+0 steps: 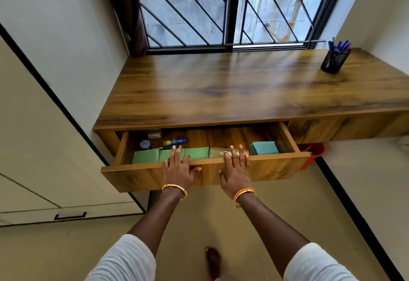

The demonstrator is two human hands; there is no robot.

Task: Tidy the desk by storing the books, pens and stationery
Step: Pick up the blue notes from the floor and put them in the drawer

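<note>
Under the desk [243, 90], the drawer [141, 175] stands pulled out, and both hands lie flat with straight fingers on its front edge, left hand [180, 168] over the green books [155, 155], right hand [235, 168] over a tan book [218, 152]. Behind them sit a teal book [264, 147], a yellow-blue tube [174, 141], perhaps glue, and a small jar [145, 144]. Far right on the desk, a mesh cup [334, 60] holds blue pens [338, 44]; a red bin [312, 154] shows beyond the drawer's right corner.
</note>
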